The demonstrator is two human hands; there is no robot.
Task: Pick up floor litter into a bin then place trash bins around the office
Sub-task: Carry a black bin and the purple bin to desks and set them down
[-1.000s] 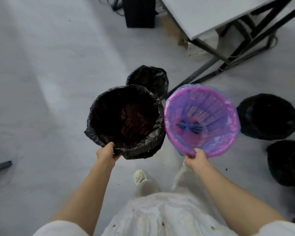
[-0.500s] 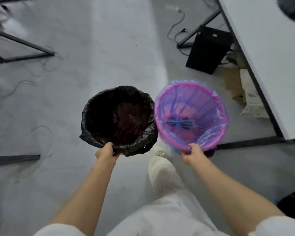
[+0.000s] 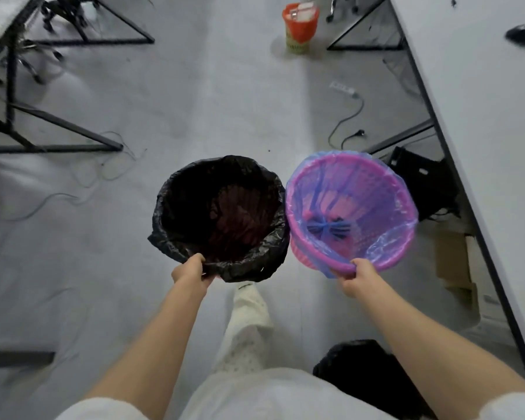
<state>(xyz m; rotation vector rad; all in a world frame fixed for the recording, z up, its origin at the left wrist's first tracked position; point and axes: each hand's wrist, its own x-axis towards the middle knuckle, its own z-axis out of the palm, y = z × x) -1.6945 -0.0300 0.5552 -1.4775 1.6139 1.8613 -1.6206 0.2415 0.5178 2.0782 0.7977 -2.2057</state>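
Observation:
I carry two bins above the grey floor, side by side and touching. My left hand grips the near rim of a bin lined with a black bag. My right hand grips the near rim of a pink mesh bin lined with a translucent blue bag knotted at the bottom. Both bins look empty inside. A third bin with a black bag stands on the floor behind my right arm, partly hidden.
An orange-lined bin stands far ahead in the aisle. A white desk runs along the right, with a black computer case and cardboard under it. Black desk frames and loose cables lie on both sides.
I have turned and walked on with both bins held the same way. The aisle between the desks and the far orange bin have come into view.

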